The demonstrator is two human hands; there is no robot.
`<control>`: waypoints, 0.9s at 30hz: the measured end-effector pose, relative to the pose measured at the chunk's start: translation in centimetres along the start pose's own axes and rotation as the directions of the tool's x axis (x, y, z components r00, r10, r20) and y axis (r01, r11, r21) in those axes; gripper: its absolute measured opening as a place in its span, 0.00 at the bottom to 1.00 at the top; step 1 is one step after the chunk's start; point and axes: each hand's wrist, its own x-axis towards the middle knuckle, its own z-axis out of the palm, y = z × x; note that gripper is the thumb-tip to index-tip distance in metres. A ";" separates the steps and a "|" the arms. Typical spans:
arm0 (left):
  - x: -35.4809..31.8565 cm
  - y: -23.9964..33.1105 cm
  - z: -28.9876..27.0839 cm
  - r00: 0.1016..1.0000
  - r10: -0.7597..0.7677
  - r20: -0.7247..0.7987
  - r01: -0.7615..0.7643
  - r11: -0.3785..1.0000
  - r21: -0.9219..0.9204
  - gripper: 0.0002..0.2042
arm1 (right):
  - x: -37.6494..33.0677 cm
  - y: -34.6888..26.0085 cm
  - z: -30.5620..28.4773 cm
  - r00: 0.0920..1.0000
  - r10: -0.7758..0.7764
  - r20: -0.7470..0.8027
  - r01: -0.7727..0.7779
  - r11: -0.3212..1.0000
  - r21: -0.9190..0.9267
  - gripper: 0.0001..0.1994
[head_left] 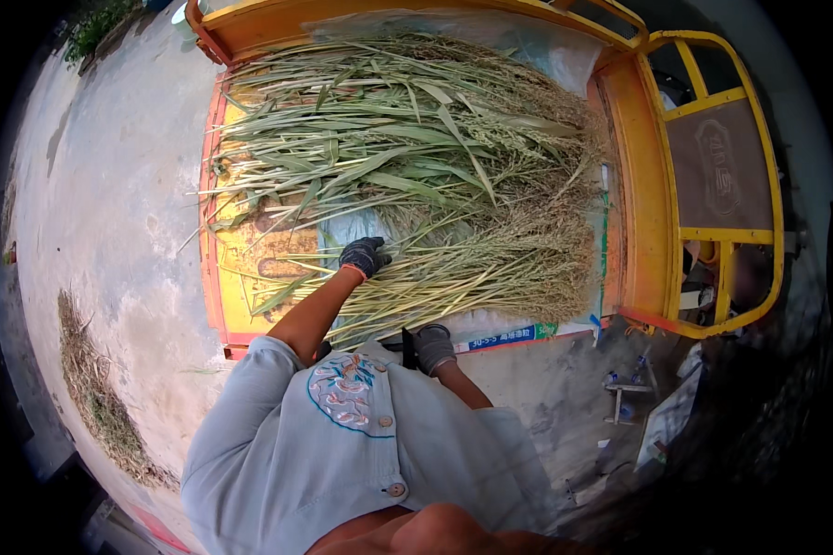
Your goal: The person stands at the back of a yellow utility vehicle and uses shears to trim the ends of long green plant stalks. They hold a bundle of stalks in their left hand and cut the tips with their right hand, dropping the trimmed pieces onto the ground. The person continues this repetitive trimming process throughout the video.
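Observation:
A thick layer of cut stalks (370, 139) with long green leaves and branching seed heads (551, 139) covers the yellow cart bed, seed heads to the right. Nearer me lies a looser row of pale stalks (416, 287). My left hand (366, 256), in a dark glove with an orange cuff, is at the upper edge of that row, fingers and thumb apart. Close to my body, at the bed's near edge, my right hand (433, 348) in a grey glove is closed round a dark, flat tool (408, 349); its exact kind does not show.
Plastic sheeting (352, 227) lies under the stalks. Yellow metal railings (727, 185) rise at the right, with a raised side panel (259, 30) at the back. Dry plant scraps (102, 388) lie on the concrete at left; a small stool (625, 398) stands at lower right.

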 end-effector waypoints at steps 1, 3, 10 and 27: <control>0.8 0.7 0.6 0.999 0.024 0.037 -0.023 1.000 -0.016 0.24 | 0.4 0.7 1.7 0.999 0.034 -0.024 -0.032 0.997 0.072 0.14; 2.2 2.0 1.3 0.991 0.041 0.124 -0.046 0.998 0.037 0.25 | -0.2 -0.1 -0.2 0.992 -0.070 -0.102 0.076 0.996 0.056 0.17; 3.1 4.4 3.2 0.986 -0.016 0.164 -0.026 0.968 0.250 0.12 | -0.1 -0.8 -2.0 0.988 0.143 0.059 -0.152 0.968 0.201 0.14; -15.0 0.6 -2.0 0.945 0.305 -0.117 -0.296 0.951 0.093 0.15 | 8.7 3.9 -13.9 0.605 0.647 0.465 0.166 -0.673 0.720 0.08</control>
